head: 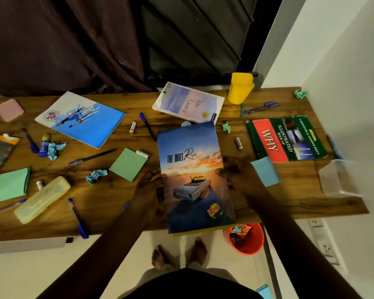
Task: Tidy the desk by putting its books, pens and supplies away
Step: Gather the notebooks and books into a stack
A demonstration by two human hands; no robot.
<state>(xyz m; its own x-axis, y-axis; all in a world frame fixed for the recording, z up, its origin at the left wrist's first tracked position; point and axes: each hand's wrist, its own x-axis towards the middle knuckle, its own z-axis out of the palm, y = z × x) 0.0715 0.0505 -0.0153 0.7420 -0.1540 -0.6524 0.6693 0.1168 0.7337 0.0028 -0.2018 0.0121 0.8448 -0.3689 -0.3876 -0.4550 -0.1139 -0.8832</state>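
A notebook with a sunset and car cover, "The Quiet Ride" [192, 169], is lifted over the wooden desk [108, 212] near its front edge. My left hand [148, 188] grips its left edge and my right hand [235, 173] grips its right edge. Other books lie flat: a blue-and-white one [82, 119], a pale lilac one [188, 102] and a red-and-green "Why" book [287, 137]. Several pens lie scattered, among them a black one [148, 127] and a pair [261, 106] by the yellow pen cup [240, 87].
Green sticky pads [127, 164] [12, 184], a blue pad [265, 171], a yellow pencil case [42, 199], a glue stick [44, 145], crumpled paper balls [96, 174], a pink eraser-like block [9, 110] and a clear box [339, 180] lie around. An orange bin [246, 238] stands on the floor.
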